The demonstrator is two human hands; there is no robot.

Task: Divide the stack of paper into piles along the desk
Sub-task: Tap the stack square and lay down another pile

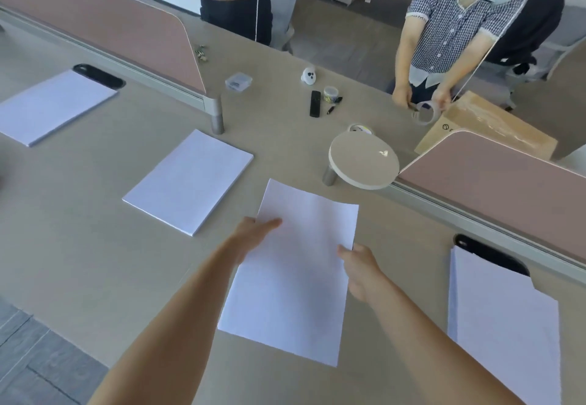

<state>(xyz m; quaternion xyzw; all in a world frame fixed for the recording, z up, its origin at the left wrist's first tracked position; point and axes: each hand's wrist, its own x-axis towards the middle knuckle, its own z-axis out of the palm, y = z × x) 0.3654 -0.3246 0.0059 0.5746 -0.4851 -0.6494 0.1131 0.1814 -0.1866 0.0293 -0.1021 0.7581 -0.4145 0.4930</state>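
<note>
The held sheets (295,277) of white paper sit in the middle of the desk (79,262), straight ahead of the person, with the far edge bowed a little. The left hand (253,230) pinches the left edge, thumb lying on top, and the right hand (358,266) grips the right edge, thumb also on top. To the left lie a middle pile (190,182) and, further along, a far pile (54,106), well apart from each other. Another stack (504,325) lies to the right. Beyond the sheets stands a round stand (364,158), with a black remote (315,103) and a clear plastic box (238,81) behind it.
</note>
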